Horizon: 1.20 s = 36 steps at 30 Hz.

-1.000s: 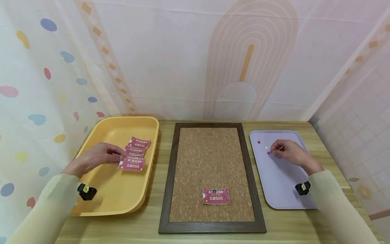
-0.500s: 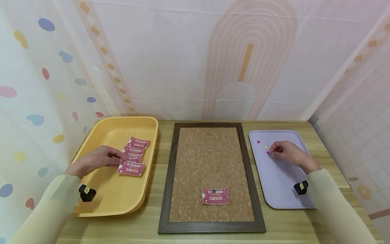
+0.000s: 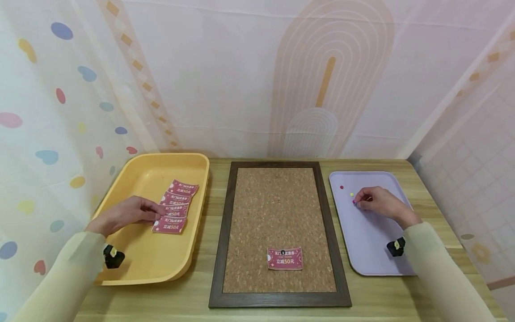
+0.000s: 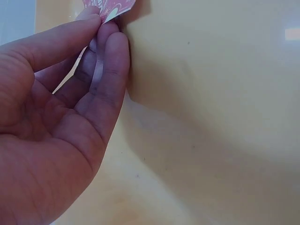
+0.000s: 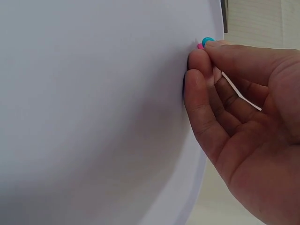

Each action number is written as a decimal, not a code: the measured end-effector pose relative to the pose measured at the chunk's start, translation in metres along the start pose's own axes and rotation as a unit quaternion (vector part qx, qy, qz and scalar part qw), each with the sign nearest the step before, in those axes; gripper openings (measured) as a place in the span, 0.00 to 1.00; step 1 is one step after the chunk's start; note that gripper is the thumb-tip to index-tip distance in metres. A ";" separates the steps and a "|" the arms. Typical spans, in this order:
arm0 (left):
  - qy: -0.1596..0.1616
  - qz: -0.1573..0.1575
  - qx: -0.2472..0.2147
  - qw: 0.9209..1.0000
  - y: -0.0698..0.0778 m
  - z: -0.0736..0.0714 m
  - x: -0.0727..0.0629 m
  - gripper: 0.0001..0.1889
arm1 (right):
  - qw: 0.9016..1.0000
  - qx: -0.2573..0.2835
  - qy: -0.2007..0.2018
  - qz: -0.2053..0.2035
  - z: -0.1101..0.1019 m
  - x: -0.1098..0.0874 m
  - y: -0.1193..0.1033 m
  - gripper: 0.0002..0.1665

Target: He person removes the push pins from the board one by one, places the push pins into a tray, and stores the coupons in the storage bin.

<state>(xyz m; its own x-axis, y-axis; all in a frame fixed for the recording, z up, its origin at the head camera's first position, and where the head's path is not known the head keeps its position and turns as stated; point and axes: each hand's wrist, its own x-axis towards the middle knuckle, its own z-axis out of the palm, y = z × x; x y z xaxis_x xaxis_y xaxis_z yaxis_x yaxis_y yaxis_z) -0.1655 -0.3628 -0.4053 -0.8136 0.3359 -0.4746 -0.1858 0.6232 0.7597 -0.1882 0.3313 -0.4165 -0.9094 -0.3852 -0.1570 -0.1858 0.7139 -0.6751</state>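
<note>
Inside the yellow tray (image 3: 193, 250), my left hand (image 3: 130, 213) pinches the left edge of a pink printed coupon (image 3: 169, 226), one of several overlapping in a slanting row. The left wrist view shows that coupon's corner (image 4: 117, 9) between thumb and fingers. Over the lilac tray (image 3: 366, 250), my right hand (image 3: 380, 203) pinches a small push pin with a blue head (image 5: 208, 42) between thumb and index finger. A pink push pin (image 5: 200, 46) sits right at the fingertips, partly hidden. Yellow (image 3: 352, 194) and red (image 3: 342, 187) push pins lie farther left on that tray.
A cork board (image 3: 273, 210) in a dark wooden frame lies between the trays. One coupon (image 3: 286, 259) is fixed near its lower edge by a black push pin (image 3: 283, 252). A printed curtain (image 3: 225, 80) hangs behind the wooden table (image 3: 217, 214).
The front coupon has slid slightly toward me and left, with my left hand, uncovering more of the coupon behind it. My right hand has stayed nearly in place, shifting slightly left.
</note>
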 end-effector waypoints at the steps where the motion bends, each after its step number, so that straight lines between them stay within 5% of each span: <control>1: 0.000 0.000 -0.001 1.000 0.000 0.000 0.000 0.15 | 1.000 0.002 0.000 0.000 0.000 0.000 0.000 0.03; 10: 0.009 0.017 0.030 0.999 -0.006 0.000 -0.003 0.14 | 1.000 0.011 -0.002 0.001 0.001 0.002 0.001 0.03; 19: 0.037 0.021 0.007 0.999 -0.003 0.001 -0.013 0.15 | 1.000 0.015 -0.003 0.005 0.001 0.003 -0.001 0.04; 28: 0.123 0.041 0.027 0.991 0.013 0.005 -0.023 0.18 | 0.998 -0.022 0.050 -0.028 -0.002 -0.004 -0.003 0.04; 36: 0.197 0.072 0.032 0.977 0.035 0.021 -0.031 0.19 | 0.999 0.010 0.050 -0.012 -0.003 -0.009 -0.015 0.05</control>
<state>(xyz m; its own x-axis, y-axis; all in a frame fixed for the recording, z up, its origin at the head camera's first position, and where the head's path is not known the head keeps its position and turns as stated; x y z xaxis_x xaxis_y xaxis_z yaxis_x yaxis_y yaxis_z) -0.1349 -0.3366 -0.3736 -0.9800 0.1337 -0.1473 -0.0290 0.6366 0.7706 -0.1786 0.3254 -0.4032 -0.9376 -0.3408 -0.0694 -0.2005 0.6928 -0.6927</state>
